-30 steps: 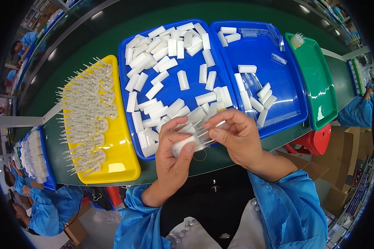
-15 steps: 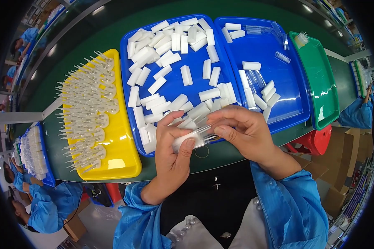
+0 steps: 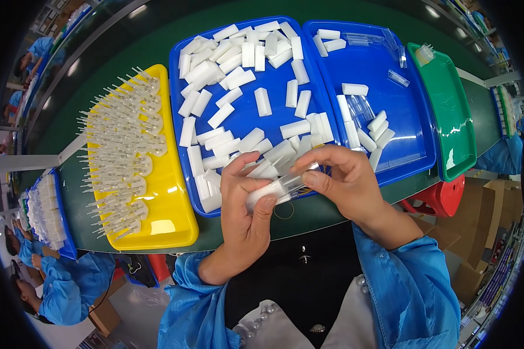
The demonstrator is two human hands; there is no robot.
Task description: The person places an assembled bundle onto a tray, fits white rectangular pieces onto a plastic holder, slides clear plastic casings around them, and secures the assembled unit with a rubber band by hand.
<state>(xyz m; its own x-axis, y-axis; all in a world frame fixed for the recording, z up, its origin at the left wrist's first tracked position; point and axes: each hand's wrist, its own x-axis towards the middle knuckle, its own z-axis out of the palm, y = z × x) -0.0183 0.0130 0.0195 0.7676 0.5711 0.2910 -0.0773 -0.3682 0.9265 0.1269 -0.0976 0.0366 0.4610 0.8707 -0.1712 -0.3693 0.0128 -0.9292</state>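
Note:
My left hand (image 3: 240, 212) is closed round a small white piece (image 3: 266, 194), thumb along its near side and fingers behind. From its right end reaches a clear plastic sleeve (image 3: 293, 182), pinched at its far end between my right hand's (image 3: 349, 183) thumb and forefinger. The two parts touch end to end; how deeply they overlap I cannot make out. Both hands are over the near edge of a blue tray (image 3: 177, 125) filled with loose white blocks (image 3: 263, 102).
A yellow tray (image 3: 174, 230) at the left bears rows of pronged translucent parts (image 3: 125, 142). Right of centre, a second blue tray (image 3: 428, 145) contains clear sleeves (image 3: 360, 109) and white blocks. Beyond is a green tray (image 3: 451, 116). A red stool (image 3: 448, 195) stands below the table's edge.
The clear sleeve now lies in line with the white piece, tilted up to the right. My right hand has shifted slightly, its fingers now pinching the sleeve's outer end.

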